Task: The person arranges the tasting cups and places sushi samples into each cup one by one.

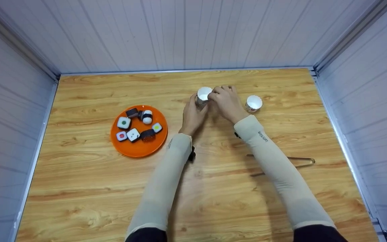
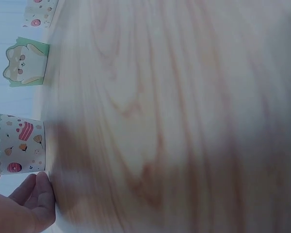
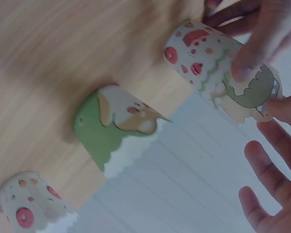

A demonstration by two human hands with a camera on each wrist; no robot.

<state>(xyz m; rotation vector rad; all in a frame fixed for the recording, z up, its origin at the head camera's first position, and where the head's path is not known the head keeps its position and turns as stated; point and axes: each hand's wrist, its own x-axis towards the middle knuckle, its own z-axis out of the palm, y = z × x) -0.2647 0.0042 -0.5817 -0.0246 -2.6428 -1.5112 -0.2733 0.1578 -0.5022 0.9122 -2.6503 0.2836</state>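
My left hand (image 1: 193, 114) grips a white paper cup (image 1: 203, 97) printed with cakes and donuts, fingers round its side. With thumb and forefinger my right hand (image 1: 226, 102) pinches the scalloped, animal-printed upper edge (image 3: 269, 99) of that cup; its other fingers are spread in the right wrist view. Next to it stands a green paper cup (image 3: 119, 126) with an animal figure, which the right hand hides in the head view. Farther right is another white printed cup (image 1: 254, 103), upright on the table. In the left wrist view, the left fingertips (image 2: 43, 194) are right at the held cup.
An orange plate (image 1: 136, 153) with several toy sushi pieces (image 1: 133, 135) sits left of the hands. Thin tongs (image 1: 309, 161) lie on the wooden table (image 1: 220, 201), partly hidden under the right forearm. Pale panel walls (image 1: 186, 37) enclose the back and sides.
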